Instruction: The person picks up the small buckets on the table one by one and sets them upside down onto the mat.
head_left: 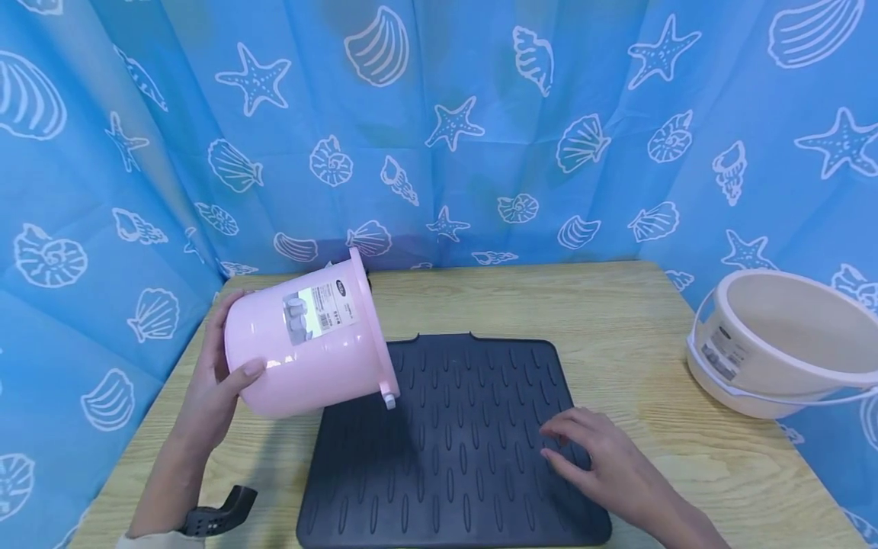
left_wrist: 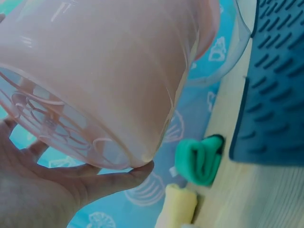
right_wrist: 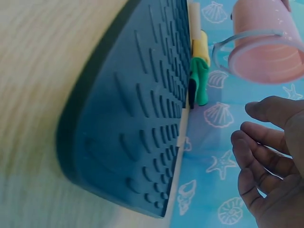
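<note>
A pink bucket (head_left: pixel 309 374) is held up on its side by my left hand (head_left: pixel 209 396), its mouth facing right over the left part of a dark ridged mat (head_left: pixel 466 457). That hand grips it round the base, the thumb on the wall below a printed label (head_left: pixel 318 309). In the right wrist view, the bucket's pale handle (right_wrist: pixel 244 37) hangs off its rim. My right hand (head_left: pixel 597 457) hovers over the mat's right edge, fingers loosely bent and holding nothing. The left wrist view shows the bucket's ribbed underside (left_wrist: pixel 47 114).
A beige bucket (head_left: pixel 761 358) with a white handle stands upright at the table's right. Behind the pink bucket, a rolled green cloth (left_wrist: pixel 197 161) and a yellow one (left_wrist: pixel 178 206) lie on the wooden table (head_left: pixel 610 320). A blue curtain (head_left: pixel 494 175) encloses the back and sides.
</note>
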`<action>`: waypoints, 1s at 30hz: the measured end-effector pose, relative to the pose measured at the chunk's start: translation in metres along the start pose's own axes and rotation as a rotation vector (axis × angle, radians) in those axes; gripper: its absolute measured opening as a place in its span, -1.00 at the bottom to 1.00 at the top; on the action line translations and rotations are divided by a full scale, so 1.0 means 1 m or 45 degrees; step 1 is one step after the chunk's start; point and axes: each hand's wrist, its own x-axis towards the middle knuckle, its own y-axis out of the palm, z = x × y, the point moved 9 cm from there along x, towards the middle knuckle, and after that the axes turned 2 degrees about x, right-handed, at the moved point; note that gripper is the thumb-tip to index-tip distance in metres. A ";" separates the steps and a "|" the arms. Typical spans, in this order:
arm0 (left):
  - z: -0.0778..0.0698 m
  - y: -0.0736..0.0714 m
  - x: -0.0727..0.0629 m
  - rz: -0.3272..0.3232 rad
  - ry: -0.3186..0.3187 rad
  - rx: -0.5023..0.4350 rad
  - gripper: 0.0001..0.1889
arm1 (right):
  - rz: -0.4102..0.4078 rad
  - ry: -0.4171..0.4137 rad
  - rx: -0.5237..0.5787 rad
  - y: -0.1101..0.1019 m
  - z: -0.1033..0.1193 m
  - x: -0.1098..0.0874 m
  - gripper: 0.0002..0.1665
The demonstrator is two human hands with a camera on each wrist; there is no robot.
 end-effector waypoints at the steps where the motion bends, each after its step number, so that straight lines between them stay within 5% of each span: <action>1: -0.001 -0.003 -0.001 -0.002 0.004 0.002 -0.14 | 0.009 0.004 0.004 0.001 -0.001 -0.001 -0.65; 15: -0.014 -0.043 -0.005 -0.041 -0.016 0.099 -0.12 | 0.246 0.116 0.009 0.028 -0.015 -0.026 -0.74; 30: -0.006 -0.079 -0.006 -0.071 -0.107 0.404 -0.09 | 0.342 0.101 0.013 0.043 -0.022 -0.040 -0.76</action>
